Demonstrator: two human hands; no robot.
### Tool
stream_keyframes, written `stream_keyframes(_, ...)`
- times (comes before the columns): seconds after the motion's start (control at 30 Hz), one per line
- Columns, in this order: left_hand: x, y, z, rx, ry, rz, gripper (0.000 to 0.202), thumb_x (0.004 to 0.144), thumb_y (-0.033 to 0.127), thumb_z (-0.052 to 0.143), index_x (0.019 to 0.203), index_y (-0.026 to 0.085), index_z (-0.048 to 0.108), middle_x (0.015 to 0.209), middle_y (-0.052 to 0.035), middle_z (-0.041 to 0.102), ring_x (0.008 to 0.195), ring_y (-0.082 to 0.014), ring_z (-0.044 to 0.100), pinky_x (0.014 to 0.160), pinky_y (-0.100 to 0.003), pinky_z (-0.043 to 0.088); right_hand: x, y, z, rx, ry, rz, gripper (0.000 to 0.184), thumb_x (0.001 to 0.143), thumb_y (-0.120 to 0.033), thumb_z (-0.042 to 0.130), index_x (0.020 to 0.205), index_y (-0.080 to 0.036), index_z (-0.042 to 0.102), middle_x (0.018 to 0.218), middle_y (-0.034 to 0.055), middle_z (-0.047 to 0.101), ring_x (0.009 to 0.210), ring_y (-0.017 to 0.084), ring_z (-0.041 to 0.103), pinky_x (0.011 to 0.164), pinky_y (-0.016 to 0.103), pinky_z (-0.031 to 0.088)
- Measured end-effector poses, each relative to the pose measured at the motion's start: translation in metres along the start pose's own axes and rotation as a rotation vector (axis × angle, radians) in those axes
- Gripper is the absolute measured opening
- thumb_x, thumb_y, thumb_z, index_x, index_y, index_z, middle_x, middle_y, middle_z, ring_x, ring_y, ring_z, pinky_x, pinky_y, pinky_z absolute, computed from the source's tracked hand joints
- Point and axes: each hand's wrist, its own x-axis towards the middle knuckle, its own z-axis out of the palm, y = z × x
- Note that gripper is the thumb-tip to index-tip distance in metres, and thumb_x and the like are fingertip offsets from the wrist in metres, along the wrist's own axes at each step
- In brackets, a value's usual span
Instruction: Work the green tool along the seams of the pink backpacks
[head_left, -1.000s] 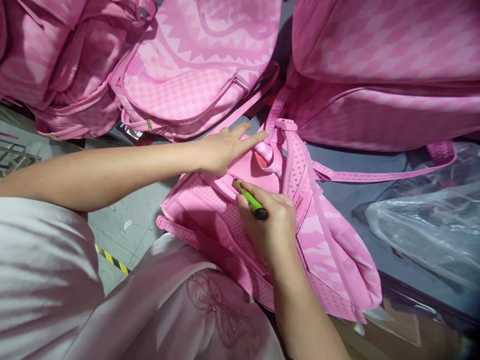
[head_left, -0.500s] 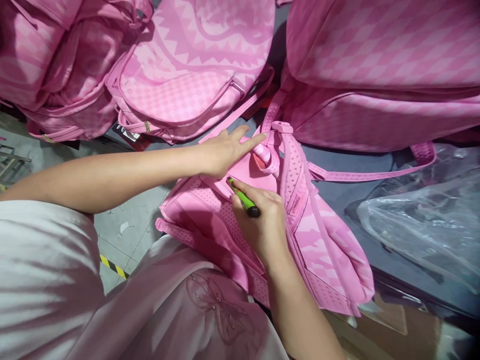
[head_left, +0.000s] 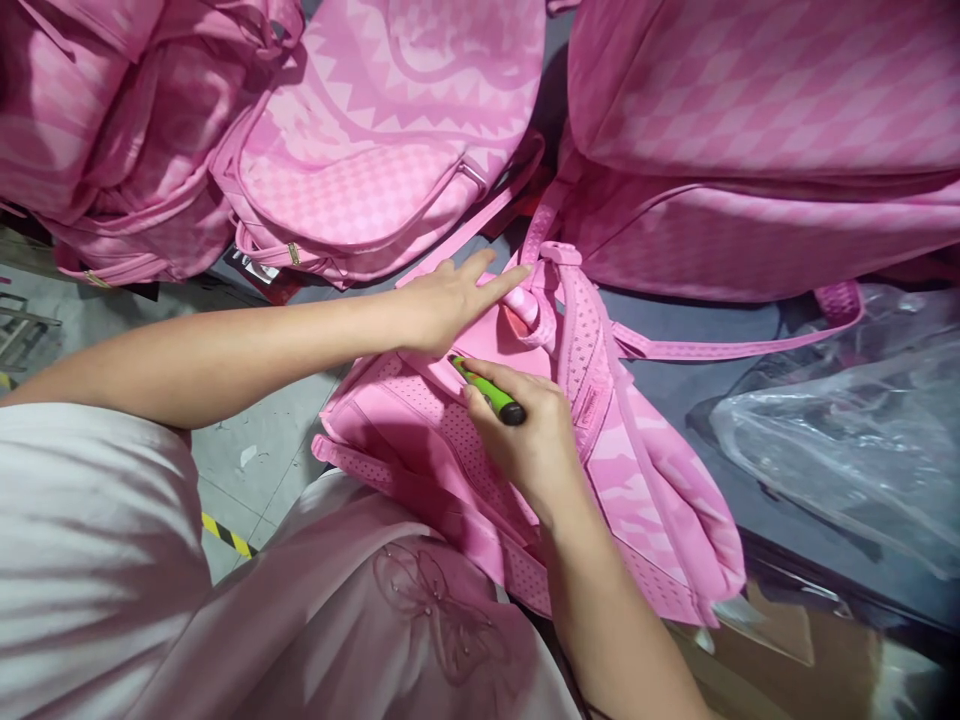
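A pink backpack (head_left: 645, 485) with dotted mesh panels lies tilted across the table edge and against my lap, its straps loose. Spread flat on its upper part is my left hand (head_left: 450, 302), fingers stretched toward the rolled carry handle (head_left: 529, 310). My right hand (head_left: 529, 430) grips a green pen-shaped tool (head_left: 489, 392) with black ends, whose exact kind I cannot make out. The tool's far end is at the bag's pink fabric just below my left hand. Whether it touches the cloth is unclear.
Behind stand other pink backpacks: a checked one (head_left: 750, 120) at right, a shark-mouth patterned one (head_left: 390, 140) in the middle, more (head_left: 120, 130) at left. Clear plastic bags (head_left: 840, 410) lie on the grey table (head_left: 660, 390) at right. Yellow-black tape (head_left: 229, 535) marks the floor.
My right hand and the green tool have shifted slightly, the tool's black end rising a little. My left hand stays in place on the backpack.
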Motion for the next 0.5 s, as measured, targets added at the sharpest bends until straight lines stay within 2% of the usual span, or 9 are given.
stream_keyframes(0.1,0.0006,0.0008,-0.0013,-0.001,-0.025,-0.014,0.113,0.071,0.005,0.066,0.163,0.030,0.006,0.168,-0.0192,0.013,0.144,-0.0423,0.038,0.108,-0.050,0.044,-0.0005,0.0000,0.0004,-0.052,0.041,0.015,0.027,0.086,-0.023,0.063,0.107,-0.020,0.079,0.102,0.0066,0.080,0.091,0.025,0.076,0.091,0.042,0.057)
stream_keyframes(0.27,0.0023,-0.0022,0.0022,-0.020,-0.007,0.012,0.117,0.069,0.005,0.067,0.162,0.033,0.003,0.169,-0.0163,0.012,0.145,-0.0419,0.036,0.109,-0.051,0.045,-0.0024,-0.0014,0.0012,0.020,0.048,0.023,0.027,0.086,-0.022,0.062,0.107,-0.020,0.079,0.103,0.0058,0.080,0.090,0.022,0.076,0.089,0.037,0.059)
stream_keyframes(0.4,0.0039,-0.0037,0.0015,-0.007,-0.010,0.008,0.118,0.068,0.006,0.068,0.162,0.032,0.001,0.169,-0.0178,0.011,0.148,-0.0423,0.034,0.111,-0.051,0.044,-0.0011,0.0008,0.0019,0.056,0.042,0.049,0.027,0.084,-0.022,0.063,0.107,-0.020,0.079,0.102,0.0061,0.080,0.088,0.023,0.077,0.086,0.037,0.059)
stream_keyframes(0.5,0.0038,-0.0042,-0.0020,0.022,-0.036,-0.001,0.118,0.068,0.006,0.068,0.162,0.030,0.002,0.168,-0.0206,0.011,0.148,-0.0429,0.033,0.110,-0.050,0.045,0.0019,0.0032,0.0082,0.079,0.065,0.055,0.028,0.084,-0.022,0.063,0.107,-0.018,0.079,0.103,0.0080,0.080,0.089,0.024,0.076,0.089,0.037,0.057)
